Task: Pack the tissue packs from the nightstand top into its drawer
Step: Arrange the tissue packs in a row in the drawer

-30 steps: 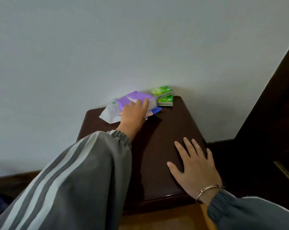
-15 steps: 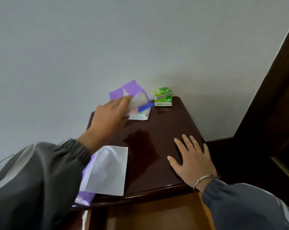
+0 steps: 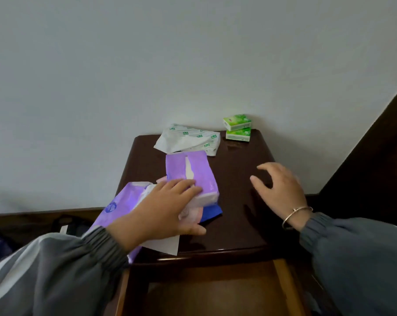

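The dark wooden nightstand top (image 3: 238, 220) carries several tissue packs. My left hand (image 3: 165, 210) lies over the near end of a purple tissue pack (image 3: 190, 169), fingers on top and thumb spread below it. That pack sits on a pink pack (image 3: 190, 216) and a blue pack (image 3: 212, 212). A larger purple wrapper (image 3: 117, 207) and a white sheet (image 3: 164, 246) lie under my wrist at the front left edge. A white pack with green print (image 3: 188, 139) and two stacked green packs (image 3: 237, 128) stand at the back. My right hand (image 3: 279, 185) hovers empty over the right side, fingers loosely curled. The drawer (image 3: 206, 293) is open below.
A pale wall stands right behind the nightstand. A dark wooden panel (image 3: 375, 160) rises on the right. On the floor to the left are a dark bag (image 3: 67, 224) and a skirting board.
My left hand has brought the purple pack from the back of the top toward the front left. My right hand has lifted off the surface. The view has tilted down, showing the open drawer.
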A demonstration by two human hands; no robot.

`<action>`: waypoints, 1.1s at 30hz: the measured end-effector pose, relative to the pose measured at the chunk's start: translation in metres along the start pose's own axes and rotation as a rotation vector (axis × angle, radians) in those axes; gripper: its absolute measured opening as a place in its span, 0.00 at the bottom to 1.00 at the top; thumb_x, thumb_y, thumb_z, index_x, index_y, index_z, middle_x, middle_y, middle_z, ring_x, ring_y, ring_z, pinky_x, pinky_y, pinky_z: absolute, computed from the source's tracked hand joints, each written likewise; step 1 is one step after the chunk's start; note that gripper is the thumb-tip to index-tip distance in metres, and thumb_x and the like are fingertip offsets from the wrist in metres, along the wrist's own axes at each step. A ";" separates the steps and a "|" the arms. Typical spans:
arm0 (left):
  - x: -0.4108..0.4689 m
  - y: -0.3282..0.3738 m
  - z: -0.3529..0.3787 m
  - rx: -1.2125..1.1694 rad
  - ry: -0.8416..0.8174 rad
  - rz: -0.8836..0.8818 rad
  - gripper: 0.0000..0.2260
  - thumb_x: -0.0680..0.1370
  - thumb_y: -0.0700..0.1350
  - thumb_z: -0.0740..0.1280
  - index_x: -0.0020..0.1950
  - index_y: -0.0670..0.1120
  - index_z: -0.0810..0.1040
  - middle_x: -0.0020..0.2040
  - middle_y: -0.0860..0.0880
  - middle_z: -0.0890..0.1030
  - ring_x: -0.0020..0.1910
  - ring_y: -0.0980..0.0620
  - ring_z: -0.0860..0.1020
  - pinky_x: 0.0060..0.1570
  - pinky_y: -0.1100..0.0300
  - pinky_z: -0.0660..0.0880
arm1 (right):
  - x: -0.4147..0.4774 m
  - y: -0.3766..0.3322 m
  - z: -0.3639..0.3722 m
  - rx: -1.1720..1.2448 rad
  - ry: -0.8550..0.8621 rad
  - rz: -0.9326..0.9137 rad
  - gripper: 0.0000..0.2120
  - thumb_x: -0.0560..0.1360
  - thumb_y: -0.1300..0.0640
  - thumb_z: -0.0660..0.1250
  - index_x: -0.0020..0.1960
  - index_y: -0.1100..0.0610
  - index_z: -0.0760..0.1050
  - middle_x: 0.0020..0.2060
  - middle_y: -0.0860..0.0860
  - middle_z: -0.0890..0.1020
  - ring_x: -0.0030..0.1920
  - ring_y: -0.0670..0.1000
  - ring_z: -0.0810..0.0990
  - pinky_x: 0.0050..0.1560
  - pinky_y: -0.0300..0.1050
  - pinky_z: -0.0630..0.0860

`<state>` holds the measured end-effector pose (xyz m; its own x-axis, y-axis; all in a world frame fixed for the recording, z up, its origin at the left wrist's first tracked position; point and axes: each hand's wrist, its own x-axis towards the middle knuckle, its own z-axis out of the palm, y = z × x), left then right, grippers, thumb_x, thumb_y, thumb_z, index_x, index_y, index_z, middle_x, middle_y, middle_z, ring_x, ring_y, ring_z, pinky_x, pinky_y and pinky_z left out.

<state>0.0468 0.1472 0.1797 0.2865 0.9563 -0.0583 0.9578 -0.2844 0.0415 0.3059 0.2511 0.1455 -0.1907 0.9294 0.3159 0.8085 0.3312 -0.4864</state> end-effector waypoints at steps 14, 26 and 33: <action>0.057 -0.014 0.030 -0.154 0.027 -0.311 0.33 0.75 0.68 0.46 0.77 0.57 0.51 0.78 0.50 0.54 0.77 0.44 0.47 0.72 0.43 0.54 | 0.216 -0.011 0.074 -0.233 -0.168 0.011 0.39 0.61 0.32 0.70 0.67 0.47 0.64 0.70 0.59 0.56 0.59 0.66 0.72 0.63 0.53 0.69; 0.056 -0.012 0.032 -0.068 -0.013 -0.281 0.35 0.73 0.68 0.42 0.78 0.54 0.50 0.78 0.46 0.55 0.76 0.41 0.50 0.72 0.44 0.55 | 0.158 0.016 0.052 -0.159 -0.326 -0.067 0.30 0.61 0.44 0.72 0.60 0.46 0.67 0.55 0.56 0.68 0.54 0.62 0.73 0.59 0.49 0.71; 0.052 -0.001 0.011 -0.030 0.084 -0.377 0.29 0.79 0.64 0.50 0.77 0.53 0.56 0.77 0.48 0.58 0.76 0.45 0.53 0.72 0.42 0.52 | 0.093 0.010 0.004 0.253 -0.069 0.089 0.25 0.64 0.54 0.74 0.59 0.49 0.71 0.55 0.54 0.71 0.53 0.50 0.71 0.52 0.37 0.64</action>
<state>0.0613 0.1960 0.1660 -0.0897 0.9960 0.0065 0.9941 0.0891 0.0614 0.2937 0.3415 0.1663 -0.1696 0.9627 0.2108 0.6608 0.2698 -0.7004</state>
